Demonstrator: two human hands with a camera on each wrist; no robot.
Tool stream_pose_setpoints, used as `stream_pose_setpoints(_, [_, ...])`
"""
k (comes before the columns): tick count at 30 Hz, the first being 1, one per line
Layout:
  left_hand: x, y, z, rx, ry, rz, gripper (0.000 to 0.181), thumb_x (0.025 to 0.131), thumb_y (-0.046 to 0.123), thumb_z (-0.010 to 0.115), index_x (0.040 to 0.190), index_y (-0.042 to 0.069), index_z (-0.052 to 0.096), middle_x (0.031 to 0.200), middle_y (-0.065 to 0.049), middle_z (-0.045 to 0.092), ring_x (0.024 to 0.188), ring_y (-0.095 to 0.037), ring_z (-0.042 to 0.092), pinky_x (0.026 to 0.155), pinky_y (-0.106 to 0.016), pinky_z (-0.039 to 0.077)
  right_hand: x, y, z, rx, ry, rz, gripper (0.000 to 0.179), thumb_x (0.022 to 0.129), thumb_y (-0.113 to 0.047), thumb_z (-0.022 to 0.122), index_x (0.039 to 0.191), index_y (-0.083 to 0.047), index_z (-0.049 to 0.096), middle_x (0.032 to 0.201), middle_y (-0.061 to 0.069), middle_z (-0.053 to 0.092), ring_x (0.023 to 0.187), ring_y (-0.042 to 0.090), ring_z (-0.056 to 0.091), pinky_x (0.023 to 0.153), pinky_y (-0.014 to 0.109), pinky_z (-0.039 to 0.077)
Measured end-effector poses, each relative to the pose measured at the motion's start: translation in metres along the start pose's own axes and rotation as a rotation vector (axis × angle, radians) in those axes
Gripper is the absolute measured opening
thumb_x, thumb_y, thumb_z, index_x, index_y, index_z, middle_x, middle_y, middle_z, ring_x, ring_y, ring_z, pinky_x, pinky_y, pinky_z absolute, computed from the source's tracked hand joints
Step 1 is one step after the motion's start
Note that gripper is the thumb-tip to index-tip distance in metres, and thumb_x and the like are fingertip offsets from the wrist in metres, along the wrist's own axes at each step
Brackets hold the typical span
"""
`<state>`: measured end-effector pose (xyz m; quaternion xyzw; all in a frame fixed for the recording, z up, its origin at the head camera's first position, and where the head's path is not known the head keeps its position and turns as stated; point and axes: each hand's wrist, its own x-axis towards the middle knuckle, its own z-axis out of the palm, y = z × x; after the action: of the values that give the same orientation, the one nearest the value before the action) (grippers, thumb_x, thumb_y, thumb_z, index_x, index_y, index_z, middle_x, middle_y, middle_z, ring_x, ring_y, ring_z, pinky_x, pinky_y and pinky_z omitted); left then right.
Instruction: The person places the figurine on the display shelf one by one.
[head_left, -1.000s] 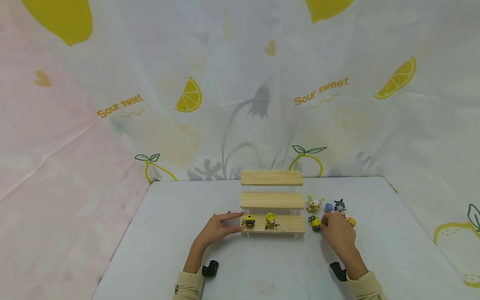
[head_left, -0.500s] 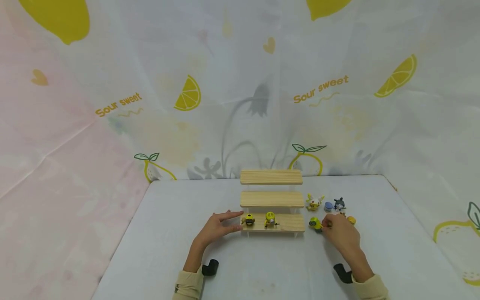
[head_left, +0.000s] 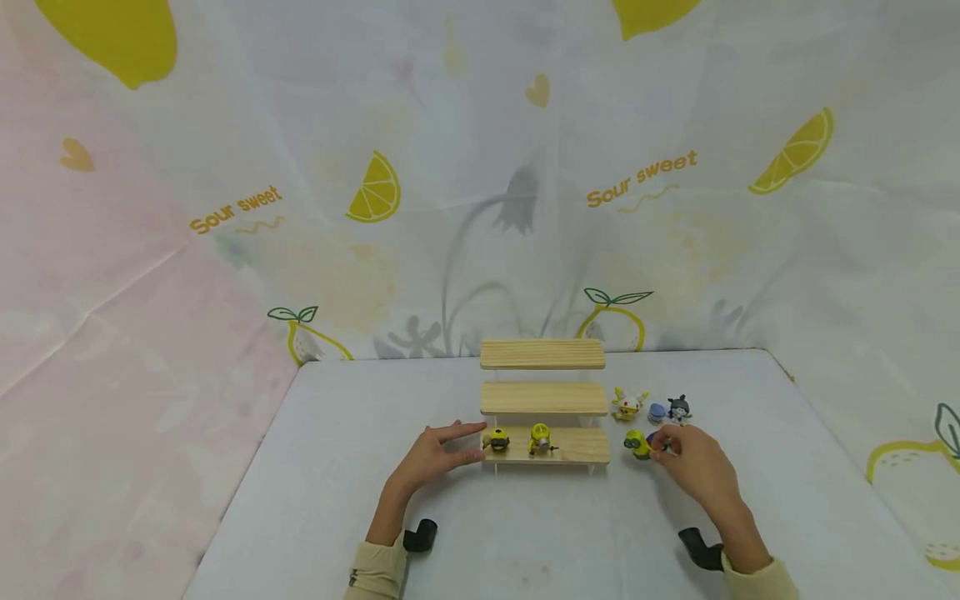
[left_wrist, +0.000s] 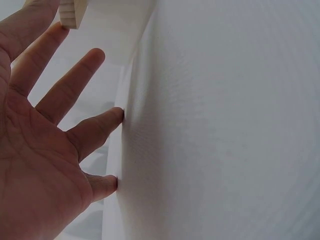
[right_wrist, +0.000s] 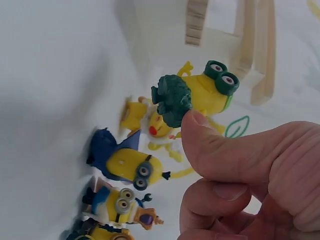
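Observation:
My right hand (head_left: pixel 701 471) pinches a Minion figurine (right_wrist: pixel 207 92) between thumb and fingers. The figurine is yellow, with green goggles and a dark green lower body, and is tilted sideways in the right wrist view. My left hand (head_left: pixel 431 458) has its fingers spread, with fingertips right at the left end of the lowest wooden shelf (head_left: pixel 577 446). In the left wrist view, a fingertip meets the shelf's end (left_wrist: pixel 72 14) and two others reach the white tabletop (left_wrist: pixel 210 125). Two Minion figurines, a left one (head_left: pixel 498 440) and a middle one (head_left: pixel 540 437), are on that shelf.
Above the lowest shelf rise a middle shelf (head_left: pixel 543 398) and a top shelf (head_left: pixel 542 354) on clear supports. Right of the stand are a white-and-yellow figurine (head_left: pixel 628 406), a grey-hooded figurine (head_left: pixel 678 408) and a blue-caped Minion (right_wrist: pixel 132 165). A printed cloth (head_left: pixel 480 167) hangs behind.
My right hand has shifted a little right and toward the table's front, bringing the green-goggled Minion slightly right and turning it. My left hand stays at the shelf's end.

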<state>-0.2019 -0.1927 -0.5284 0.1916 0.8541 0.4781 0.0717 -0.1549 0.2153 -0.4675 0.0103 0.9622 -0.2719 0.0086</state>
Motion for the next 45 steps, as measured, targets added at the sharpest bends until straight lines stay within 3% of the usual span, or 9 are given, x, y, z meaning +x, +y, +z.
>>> stream_pose_setpoints(6, [0.0,0.001,0.0,-0.004,-0.003,0.009,0.049,0.084,0.038,0.079,0.131,0.027,0.067,0.137,-0.006,0.058,0.138,-0.036,0.039,0.109,-0.071,-0.002,0.0,-0.003,-0.004,0.077,0.007,-0.038,0.009,0.085,-0.011,0.076,0.091,-0.009,0.069,0.072,0.002,0.042,0.064,0.019,0.04,0.053,0.031,0.029])
stream_pose_setpoints(25, [-0.001,0.002,0.0,-0.002,-0.006,-0.008,0.05,0.084,0.04,0.078,0.132,0.03,0.066,0.137,-0.001,0.058,0.138,-0.034,0.039,0.109,-0.072,-0.002,0.01,-0.018,0.003,0.304,0.014,-0.139,0.011,0.083,-0.009,0.079,0.088,-0.009,0.07,0.069,0.0,0.04,0.065,0.017,0.039,0.053,0.027,0.032])
stream_pose_setpoints(45, [-0.001,0.003,0.0,-0.006,-0.004,-0.011,0.05,0.084,0.04,0.078,0.131,0.031,0.066,0.136,0.001,0.059,0.138,-0.033,0.04,0.109,-0.071,-0.001,0.017,-0.032,0.02,0.412,-0.026,-0.124,0.014,0.081,-0.014,0.082,0.09,-0.009,0.072,0.068,-0.001,0.04,0.062,0.016,0.037,0.05,0.025,0.03])
